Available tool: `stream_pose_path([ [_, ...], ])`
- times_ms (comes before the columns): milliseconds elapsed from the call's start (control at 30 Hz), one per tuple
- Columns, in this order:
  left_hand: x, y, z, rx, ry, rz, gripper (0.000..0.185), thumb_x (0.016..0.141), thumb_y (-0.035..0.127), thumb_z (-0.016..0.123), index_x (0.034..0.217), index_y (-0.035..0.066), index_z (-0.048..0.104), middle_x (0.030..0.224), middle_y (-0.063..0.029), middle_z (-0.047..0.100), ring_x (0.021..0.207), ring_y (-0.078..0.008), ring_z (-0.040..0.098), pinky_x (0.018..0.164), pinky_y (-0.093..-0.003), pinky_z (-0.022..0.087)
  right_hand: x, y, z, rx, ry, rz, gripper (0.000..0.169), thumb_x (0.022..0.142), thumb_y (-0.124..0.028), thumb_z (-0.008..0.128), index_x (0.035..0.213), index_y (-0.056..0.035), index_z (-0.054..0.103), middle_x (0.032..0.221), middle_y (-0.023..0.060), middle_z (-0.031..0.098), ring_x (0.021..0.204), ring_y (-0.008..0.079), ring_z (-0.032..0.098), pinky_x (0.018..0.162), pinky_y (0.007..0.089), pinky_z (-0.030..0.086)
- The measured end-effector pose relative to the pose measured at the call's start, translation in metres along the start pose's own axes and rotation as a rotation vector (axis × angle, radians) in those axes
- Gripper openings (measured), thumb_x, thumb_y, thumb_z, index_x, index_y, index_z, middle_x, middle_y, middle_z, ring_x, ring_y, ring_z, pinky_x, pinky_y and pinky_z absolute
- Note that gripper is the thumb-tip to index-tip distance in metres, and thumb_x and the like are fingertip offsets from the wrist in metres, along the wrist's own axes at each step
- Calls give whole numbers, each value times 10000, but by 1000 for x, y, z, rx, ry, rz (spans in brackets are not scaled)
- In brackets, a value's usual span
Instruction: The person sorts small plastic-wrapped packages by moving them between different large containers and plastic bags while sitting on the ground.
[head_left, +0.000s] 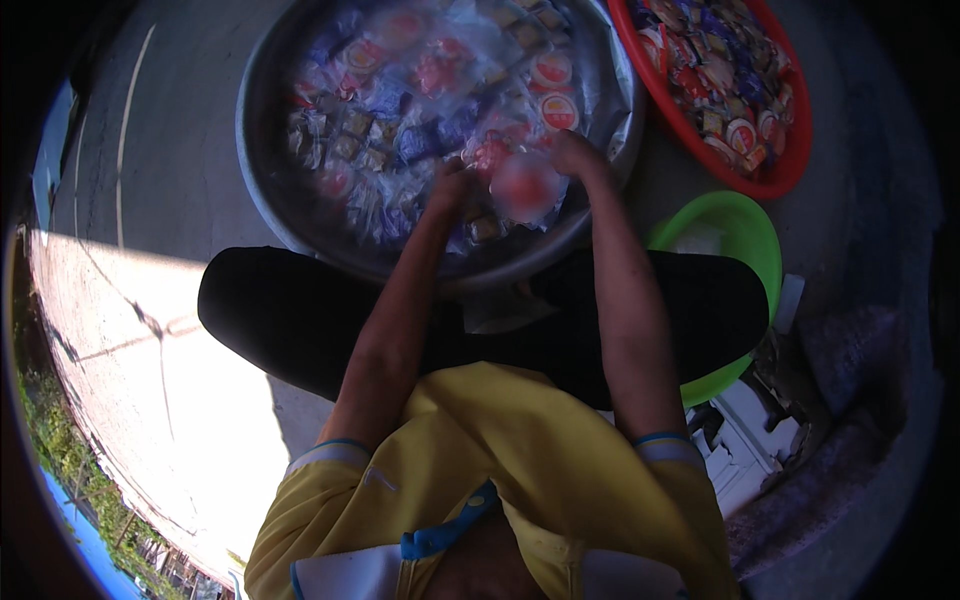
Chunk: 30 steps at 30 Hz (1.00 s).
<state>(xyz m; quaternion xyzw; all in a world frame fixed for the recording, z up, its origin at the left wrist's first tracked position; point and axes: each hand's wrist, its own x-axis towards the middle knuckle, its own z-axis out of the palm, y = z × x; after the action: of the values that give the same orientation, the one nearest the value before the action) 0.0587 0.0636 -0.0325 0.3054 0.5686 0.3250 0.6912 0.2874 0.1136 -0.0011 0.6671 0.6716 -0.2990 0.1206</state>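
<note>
A large round metal basin (259, 176) sits before me, filled with plastic-wrapped packs in red, purple and brown. My left hand (452, 186) is at the near middle of the basin, its fingers curled by the packs; what it grips, if anything, is hidden. Over the basin's near right part, my right hand (576, 155) is bent at the edge of a clear pack with a round red piece (527, 189). Whether its fingers are closed on that pack cannot be told. Two round red-and-white packs (559, 112) lie just beyond my right hand.
A red oval tub (804, 142) full of similar packs stands at the upper right. The green plastic basin (766, 244) is partly under my right knee. White broken pieces (739, 442) and a dark purplish cloth (832, 465) lie at the lower right.
</note>
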Motion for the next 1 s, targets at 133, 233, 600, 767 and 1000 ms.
stream_pose_path([
  [133, -16, 1, -17, -355, 174, -17, 192, 705, 57, 504, 881, 22, 569, 731, -62, 577, 598, -137, 524, 528, -261, 411, -4, -24, -30, 330, -179, -105, 358, 710, -271, 623, 976, -37, 575, 869, 110, 601, 753, 196, 588, 643, 355, 476],
  [233, -17, 11, -30, -294, 130, 41, 196, 680, 59, 519, 856, -11, 567, 691, -59, 559, 573, -175, 531, 521, -276, 427, -10, -24, -20, 668, -129, -56, 404, 711, -321, 624, 1011, -58, 561, 927, 73, 590, 801, 196, 576, 653, 400, 465],
  [600, -19, 0, -31, -169, 73, 26, 302, 698, 13, 463, 987, -15, 547, 806, -97, 595, 686, -176, 568, 612, -280, 455, -21, 0, 31, 1565, -74, 270, 505, 719, -272, 661, 1154, -98, 472, 1104, 49, 527, 964, 208, 525, 762, 361, 456],
  [767, -24, 7, -34, -206, 59, 61, 305, 692, 13, 470, 985, -19, 547, 798, -97, 596, 680, -177, 567, 609, -268, 450, -29, -10, 35, 1305, 0, 101, 434, 687, -168, 671, 1091, -76, 542, 980, 77, 598, 837, 211, 585, 686, 323, 471],
  [1000, -12, 1, -37, 153, 77, -6, 254, 706, 54, 515, 947, -5, 569, 824, -80, 590, 749, -194, 567, 653, -299, 449, -34, -36, 21, 704, 571, -37, 211, 655, -111, 642, 836, -4, 629, 780, 133, 629, 755, 220, 610, 666, 325, 459],
])
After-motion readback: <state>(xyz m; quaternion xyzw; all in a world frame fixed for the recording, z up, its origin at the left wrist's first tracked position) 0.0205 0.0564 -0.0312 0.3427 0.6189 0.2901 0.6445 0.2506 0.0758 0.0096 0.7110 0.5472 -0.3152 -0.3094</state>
